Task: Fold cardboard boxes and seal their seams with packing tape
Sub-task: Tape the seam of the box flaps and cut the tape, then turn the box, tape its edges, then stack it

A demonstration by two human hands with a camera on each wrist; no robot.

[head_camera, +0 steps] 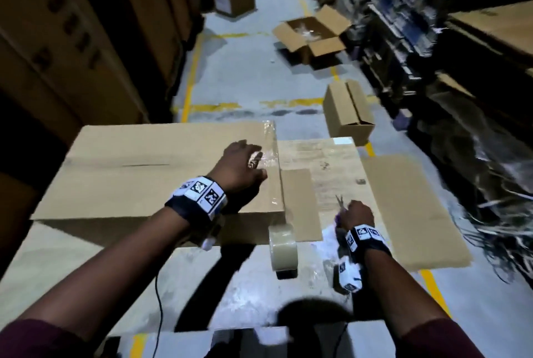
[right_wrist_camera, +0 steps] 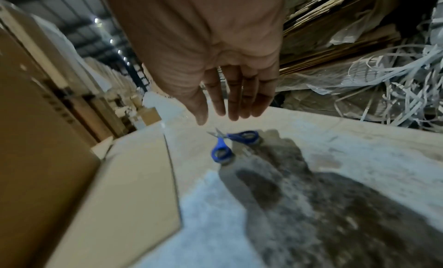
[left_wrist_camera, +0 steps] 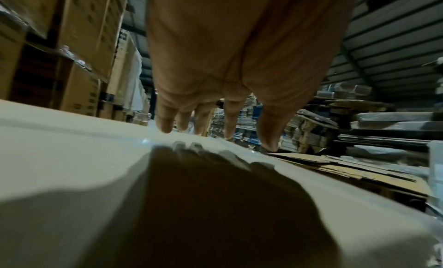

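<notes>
A large closed cardboard box [head_camera: 138, 173] lies in front of me, with a strip of clear tape [head_camera: 271, 153] running along its right edge. My left hand [head_camera: 242, 167] is spread over that taped edge, fingers [left_wrist_camera: 165, 124] straight, their tips at the box top [left_wrist_camera: 72, 158]. Blue-handled scissors [right_wrist_camera: 230, 143] lie open on the worn surface to the right of the box. My right hand [head_camera: 357, 213] hovers just above the scissors [head_camera: 340, 203], fingers [right_wrist_camera: 235, 105] straight and holding nothing. A roll of clear packing tape [head_camera: 283, 248] stands on edge between my arms.
Flat cardboard sheets [head_camera: 409, 213] lie under and right of the scissors. A small closed box [head_camera: 349, 112] and an open box [head_camera: 314, 34] sit on the aisle floor ahead. Stacked cartons [head_camera: 72, 40] line the left, and shelves with strapping scraps [head_camera: 476, 127] the right.
</notes>
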